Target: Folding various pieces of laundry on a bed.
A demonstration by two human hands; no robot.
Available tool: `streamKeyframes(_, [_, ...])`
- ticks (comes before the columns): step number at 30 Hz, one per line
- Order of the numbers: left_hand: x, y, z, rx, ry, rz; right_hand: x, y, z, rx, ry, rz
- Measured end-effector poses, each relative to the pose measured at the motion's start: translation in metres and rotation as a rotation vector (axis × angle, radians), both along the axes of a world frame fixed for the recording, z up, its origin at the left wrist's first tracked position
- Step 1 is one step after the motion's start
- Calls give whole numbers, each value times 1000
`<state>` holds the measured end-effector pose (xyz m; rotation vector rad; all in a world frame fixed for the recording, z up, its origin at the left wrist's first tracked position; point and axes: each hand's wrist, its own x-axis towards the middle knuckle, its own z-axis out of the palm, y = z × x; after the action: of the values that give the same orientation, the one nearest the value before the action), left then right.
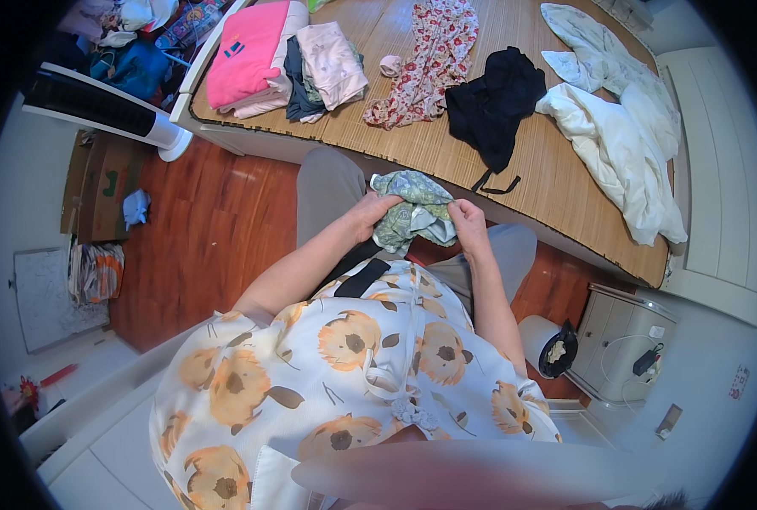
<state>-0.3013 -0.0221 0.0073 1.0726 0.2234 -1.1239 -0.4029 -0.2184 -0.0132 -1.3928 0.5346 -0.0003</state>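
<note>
Above my lap, a crumpled green patterned cloth garment (410, 191) with a pale inner side is stretched between both hands. My left hand (376, 210) grips its left edge, thumb on top. Pinched in the fingers of my right hand (468, 220) is its right edge. Beyond them is a bed with a woven bamboo mat (340, 143). On the mat lie a black garment (496, 102) with a dangling strap and a red-flowered garment (426, 70). A small rolled pink cloth (390, 65) sits beside the flowered one.
Folded pink fabric (248, 54) and a stack of folded clothes (331, 67) occupy the bed's left side. White bedding (614, 146) lies rumpled at right. A tower fan (104, 111) and cardboard box (108, 185) stand left. A lined waste bin (550, 347) is by the cabinet (627, 344).
</note>
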Motion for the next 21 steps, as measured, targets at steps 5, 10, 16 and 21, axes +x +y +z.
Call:
streamKeyframes(5, [-1,1,-5,3,-19,16,-1,-1,-8,-12,14,12])
streamKeyframes(10, [-3,5,-8,16,-9,4,-3,5,-11,-23,34,24])
streamKeyframes(16, [-5,6,-13,13,-15,2,-10,12,-23,-52,55,53])
streamKeyframes(21, [-6,8,-17,19,-11,10,-14,15,-45,-123,77,92])
